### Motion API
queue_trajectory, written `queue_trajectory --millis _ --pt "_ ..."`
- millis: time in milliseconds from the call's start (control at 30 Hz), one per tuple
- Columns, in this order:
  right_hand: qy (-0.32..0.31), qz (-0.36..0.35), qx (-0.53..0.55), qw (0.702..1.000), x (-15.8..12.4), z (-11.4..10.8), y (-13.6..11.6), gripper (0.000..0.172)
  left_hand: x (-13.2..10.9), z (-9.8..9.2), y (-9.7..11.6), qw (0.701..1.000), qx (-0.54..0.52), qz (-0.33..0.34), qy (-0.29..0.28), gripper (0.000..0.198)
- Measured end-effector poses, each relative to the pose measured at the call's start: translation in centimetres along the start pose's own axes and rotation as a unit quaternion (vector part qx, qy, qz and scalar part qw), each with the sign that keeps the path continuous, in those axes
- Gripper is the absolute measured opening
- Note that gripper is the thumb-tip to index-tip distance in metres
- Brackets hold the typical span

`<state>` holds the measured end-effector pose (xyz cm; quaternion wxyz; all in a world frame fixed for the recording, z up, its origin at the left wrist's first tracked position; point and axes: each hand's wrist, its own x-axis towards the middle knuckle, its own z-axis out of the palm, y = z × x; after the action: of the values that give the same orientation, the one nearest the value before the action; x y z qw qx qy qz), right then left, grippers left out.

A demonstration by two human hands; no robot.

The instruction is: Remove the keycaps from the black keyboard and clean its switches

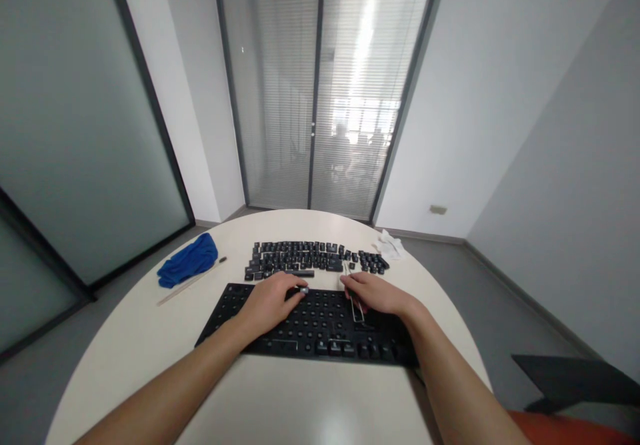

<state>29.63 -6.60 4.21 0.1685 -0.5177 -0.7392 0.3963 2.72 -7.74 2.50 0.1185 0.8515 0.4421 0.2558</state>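
A black keyboard [313, 328] lies in front of me, most of its switch posts bare. Several keycaps [335, 347] sit on its near row, towards the right. My left hand [270, 303] rests over the keyboard's far left part, thumb and index finger pinched on a small dark keycap [303, 290]. Over the right part, my right hand [377, 291] is closed round a wire keycap puller [358, 313], whose loop points down at the keyboard. Beyond both hands, loose black keycaps [295, 246] are laid out in rows on the table.
On the round white table [270, 398], a blue cloth [189, 262] and a thin brush [193, 281] lie at the left. A crumpled white tissue [390, 245] is at the far right. A black and orange chair [575, 381] stands at the lower right.
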Motion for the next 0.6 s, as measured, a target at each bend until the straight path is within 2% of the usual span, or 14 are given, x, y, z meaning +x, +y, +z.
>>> queue_trajectory --millis 133,367,600 --pt "-0.001 0.001 -0.022 1.0 0.2 0.1 0.1 0.054 1.8 0.4 1.1 0.999 0.013 -0.045 0.022 0.021" --pt "0.008 0.002 -0.05 0.999 0.5 0.2 0.5 0.052 6.3 2.8 1.6 0.99 0.137 -0.027 -0.004 0.021" --pt "0.014 -0.002 -0.073 0.997 0.4 0.2 0.4 0.054 7.6 3.8 0.7 0.99 0.139 0.007 -0.017 0.015"
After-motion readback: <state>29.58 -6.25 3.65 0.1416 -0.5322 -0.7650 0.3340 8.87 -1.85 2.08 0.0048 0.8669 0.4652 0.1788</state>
